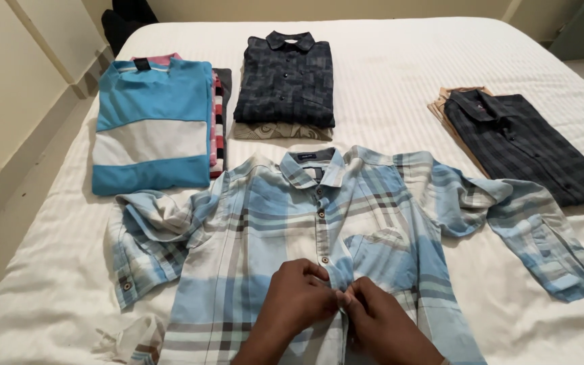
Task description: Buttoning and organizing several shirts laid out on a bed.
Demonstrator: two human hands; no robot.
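Lower centre: left hand (297,297), right hand (378,319) pinching plaid shirt (272,216) placket, spread flat on bed (386,67) for buttoning access.

Bed: I see a white striped sheet (400,61) covering it.
Near edge: a light-blue plaid shirt (272,223) spread flat.
Far left: a folded blue-and-white tee (151,128) on a stack.
Far centre: a dark folded shirt (285,78).
Right: a dark checked shirt (522,142).
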